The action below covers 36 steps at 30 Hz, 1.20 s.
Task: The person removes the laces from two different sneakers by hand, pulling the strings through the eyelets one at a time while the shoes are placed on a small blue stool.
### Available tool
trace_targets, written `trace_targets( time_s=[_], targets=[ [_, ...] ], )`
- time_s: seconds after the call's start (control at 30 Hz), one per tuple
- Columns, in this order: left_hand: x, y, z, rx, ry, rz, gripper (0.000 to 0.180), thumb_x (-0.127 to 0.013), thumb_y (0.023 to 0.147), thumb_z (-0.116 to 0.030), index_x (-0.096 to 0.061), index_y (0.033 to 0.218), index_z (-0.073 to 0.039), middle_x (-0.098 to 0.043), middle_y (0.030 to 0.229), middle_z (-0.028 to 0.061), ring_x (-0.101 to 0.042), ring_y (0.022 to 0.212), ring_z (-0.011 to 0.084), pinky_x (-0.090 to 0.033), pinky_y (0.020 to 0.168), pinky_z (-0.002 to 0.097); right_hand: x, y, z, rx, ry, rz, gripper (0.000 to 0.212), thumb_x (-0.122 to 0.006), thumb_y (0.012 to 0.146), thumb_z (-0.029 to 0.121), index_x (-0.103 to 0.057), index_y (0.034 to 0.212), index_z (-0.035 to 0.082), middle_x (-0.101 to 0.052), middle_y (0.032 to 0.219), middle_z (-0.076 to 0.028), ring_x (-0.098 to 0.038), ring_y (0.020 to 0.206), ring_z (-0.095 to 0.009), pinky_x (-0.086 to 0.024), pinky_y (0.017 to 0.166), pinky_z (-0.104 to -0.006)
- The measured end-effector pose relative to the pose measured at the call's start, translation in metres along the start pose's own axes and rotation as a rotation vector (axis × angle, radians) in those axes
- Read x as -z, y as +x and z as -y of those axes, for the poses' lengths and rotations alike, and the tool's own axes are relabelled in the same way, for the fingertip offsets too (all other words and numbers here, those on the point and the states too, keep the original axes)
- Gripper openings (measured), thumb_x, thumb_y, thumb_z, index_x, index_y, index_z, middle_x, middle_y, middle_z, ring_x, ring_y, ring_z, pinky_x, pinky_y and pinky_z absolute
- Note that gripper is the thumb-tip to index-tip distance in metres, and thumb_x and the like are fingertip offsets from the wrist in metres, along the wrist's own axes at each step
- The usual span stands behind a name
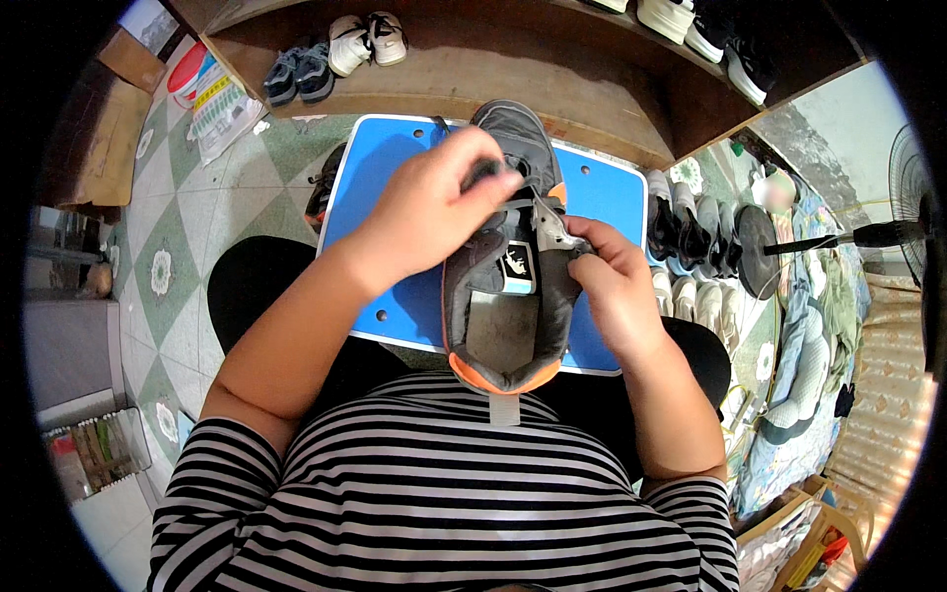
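Note:
A dark grey sneaker point(520, 135) with orange trim lies toe away from me, its heel toward my body. Its tongue point(518, 264) carries a black and white label and leans over the opening. My left hand point(434, 197) is over the front of the lacing, thumb and fingers closed around a dark shoelace point(480, 174), partly hidden by the fingers. At the sneaker's right side, my right hand point(614, 281) pinches the collar beside the pale eyelet flap point(552, 229).
Under the sneaker is a small blue table point(385, 158) with a white rim. A wooden shelf point(473, 59) holding shoes stands beyond it. Several pairs of shoes point(695, 232) line the floor at right, near a standing fan point(903, 222). A bucket point(187, 74) is at far left.

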State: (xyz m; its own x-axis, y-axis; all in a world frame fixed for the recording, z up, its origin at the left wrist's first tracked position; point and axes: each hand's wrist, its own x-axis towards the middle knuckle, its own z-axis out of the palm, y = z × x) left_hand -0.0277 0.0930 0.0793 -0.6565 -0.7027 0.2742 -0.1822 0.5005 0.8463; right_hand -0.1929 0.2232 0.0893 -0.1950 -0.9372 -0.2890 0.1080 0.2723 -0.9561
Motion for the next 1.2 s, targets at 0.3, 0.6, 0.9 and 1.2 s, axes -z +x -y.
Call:
trace_targets(
  time_s=[0.3,0.6,0.9,1.2],
  targets=[
    [0.005,0.003,-0.003,-0.035,0.149,0.132,0.011,-0.065,0.082,-0.011,-0.058,0.084,-0.003,-0.061,0.085,0.0085,-0.059,0.081,0.0189,-0.045,0.07,0.0314,0.002,0.001,-0.003,0.028,0.018,0.01,0.044,-0.044,0.077,-0.002,-0.054,0.12,-0.005,-0.062,0.105,-0.008,-0.056,0.095,-0.014,-0.042,0.086,-0.0243],
    [0.01,0.002,-0.001,0.012,-0.264,-0.025,0.011,-0.055,0.094,-0.013,-0.051,0.096,-0.004,-0.055,0.085,0.0032,-0.055,0.079,0.0144,-0.047,0.069,0.028,-0.001,0.001,-0.006,0.132,-0.111,-0.005,0.042,-0.043,0.078,-0.003,-0.052,0.119,-0.006,-0.061,0.103,-0.009,-0.056,0.092,-0.013,-0.044,0.082,-0.0239],
    [0.001,-0.003,-0.005,-0.085,0.394,0.133,0.015,-0.069,0.077,-0.016,-0.063,0.088,-0.007,-0.056,0.078,0.0073,-0.056,0.068,0.0257,-0.043,0.059,0.0353,-0.002,0.0,-0.009,0.219,-0.328,-0.064,0.041,-0.047,0.076,0.001,-0.053,0.116,-0.007,-0.064,0.094,-0.016,-0.06,0.085,-0.018,-0.048,0.077,-0.0292],
    [0.005,0.004,0.006,-0.106,-0.308,-0.102,0.01,-0.045,0.098,-0.015,-0.047,0.1,-0.005,-0.063,0.095,0.0098,-0.059,0.083,0.0168,-0.048,0.077,0.0285,-0.002,0.0,-0.01,0.38,-0.38,-0.086,0.041,-0.046,0.077,0.0,-0.052,0.117,-0.005,-0.064,0.097,-0.018,-0.062,0.087,-0.022,-0.048,0.079,-0.0302]
  ],
)
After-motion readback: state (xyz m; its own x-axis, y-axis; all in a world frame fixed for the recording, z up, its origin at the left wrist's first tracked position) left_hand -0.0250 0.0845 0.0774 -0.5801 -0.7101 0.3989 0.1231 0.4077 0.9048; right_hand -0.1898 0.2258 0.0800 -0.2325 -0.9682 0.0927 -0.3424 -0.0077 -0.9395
